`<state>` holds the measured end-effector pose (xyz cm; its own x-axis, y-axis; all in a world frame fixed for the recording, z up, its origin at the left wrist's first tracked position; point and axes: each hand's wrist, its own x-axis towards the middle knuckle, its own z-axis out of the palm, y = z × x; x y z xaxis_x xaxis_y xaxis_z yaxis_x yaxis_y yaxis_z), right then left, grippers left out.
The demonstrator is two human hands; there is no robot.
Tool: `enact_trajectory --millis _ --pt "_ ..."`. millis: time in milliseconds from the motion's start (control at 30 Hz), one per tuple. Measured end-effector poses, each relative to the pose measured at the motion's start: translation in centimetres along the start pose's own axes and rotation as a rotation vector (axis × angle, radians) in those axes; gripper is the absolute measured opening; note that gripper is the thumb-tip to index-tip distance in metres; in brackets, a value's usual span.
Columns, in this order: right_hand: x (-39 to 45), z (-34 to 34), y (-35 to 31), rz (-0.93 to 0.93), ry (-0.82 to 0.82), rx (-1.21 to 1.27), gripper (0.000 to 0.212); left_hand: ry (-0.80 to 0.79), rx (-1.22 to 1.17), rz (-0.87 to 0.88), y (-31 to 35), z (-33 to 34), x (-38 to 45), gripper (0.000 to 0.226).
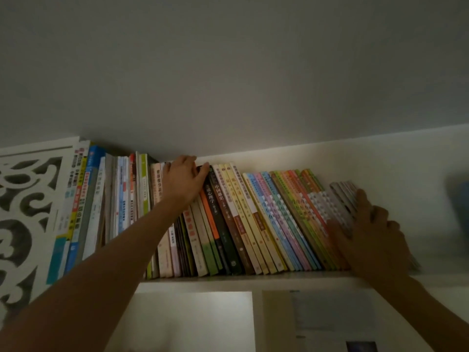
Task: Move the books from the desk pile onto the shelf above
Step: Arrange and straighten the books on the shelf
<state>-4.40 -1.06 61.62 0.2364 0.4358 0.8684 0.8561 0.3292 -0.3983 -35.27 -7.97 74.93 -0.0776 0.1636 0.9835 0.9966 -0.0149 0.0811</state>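
A long row of books (228, 219) stands on the white shelf (253, 278), most leaning to the left. My left hand (184, 179) reaches up to the top edges of the books near the middle of the row, fingers curled over them. My right hand (373, 229) lies against the rightmost thin grey books (341, 201), fingers spread flat on their outer face; it is blurred. The desk pile is out of view.
A white fretwork panel (22, 212) closes the shelf's left end. To the right of the row the shelf has free room, with a blurred blue object (459, 199) at the far right. Paper sheets (327, 311) hang on the wall below.
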Motion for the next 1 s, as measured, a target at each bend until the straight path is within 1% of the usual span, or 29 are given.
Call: enact_trajectory --millis 67,133,233,333,367,400,433,500,533,600,633,667,733,800,867,1000 --pt "0.1 0.0 -0.5 0.024 -0.011 0.005 0.088 0.087 0.004 0.021 0.0 0.8 -0.8 0.057" --pt "0.1 0.2 -0.9 0.022 -0.001 -0.001 0.089 0.116 0.026 0.022 0.0 1.0 -1.4 0.063" --pt "-0.1 0.2 -0.8 0.023 -0.027 -0.010 0.088 0.040 0.092 -0.013 0.4 0.8 -1.1 0.069" --pt "-0.2 -0.3 -0.3 -0.002 -0.054 0.031 0.084 -0.026 0.086 -0.090 3.0 1.1 -3.0 0.065" --pt "-0.3 -0.6 0.0 -0.020 -0.058 0.059 0.082 -0.020 0.052 -0.066 4.6 1.4 -4.4 0.065" --pt "-0.2 -1.0 0.3 -0.043 -0.061 0.085 0.082 -0.021 0.011 0.001 6.4 1.8 -6.0 0.066" --pt "-0.1 -1.4 0.8 -0.063 -0.071 0.107 0.082 -0.062 -0.033 0.091 8.6 2.1 -7.6 0.069" --pt "0.8 -2.5 2.1 -0.097 -0.123 0.137 0.082 -0.252 -0.075 0.261 12.6 3.0 -10.2 0.080" --pt "1.3 -3.0 2.9 -0.115 -0.173 0.134 0.080 -0.331 -0.048 0.321 14.2 3.6 -10.9 0.089" --pt "2.2 -3.6 4.1 -0.134 -0.303 0.096 0.075 -0.390 0.042 0.357 16.8 4.8 -11.5 0.102" --pt "2.4 -3.7 4.4 -0.147 -0.349 0.070 0.073 -0.395 0.064 0.338 17.7 5.2 -11.5 0.103" --pt "2.5 -3.6 4.5 -0.168 -0.359 0.043 0.070 -0.398 0.074 0.317 18.4 5.7 -11.5 0.103" --pt "2.2 -3.0 4.0 -0.191 -0.307 -0.016 0.066 -0.397 0.157 0.340 18.4 7.0 -11.3 0.107" --pt "1.6 -2.1 2.7 -0.162 -0.249 -0.042 0.064 -0.362 0.252 0.412 16.7 8.2 -11.3 0.112" --pt "1.1 -1.1 1.7 -0.145 -0.196 -0.062 0.063 -0.318 0.247 0.463 15.1 8.8 -10.7 0.112" --pt "0.8 -0.8 1.4 -0.150 -0.194 -0.039 0.065 -0.367 0.290 0.487 14.7 8.4 -10.5 0.111"
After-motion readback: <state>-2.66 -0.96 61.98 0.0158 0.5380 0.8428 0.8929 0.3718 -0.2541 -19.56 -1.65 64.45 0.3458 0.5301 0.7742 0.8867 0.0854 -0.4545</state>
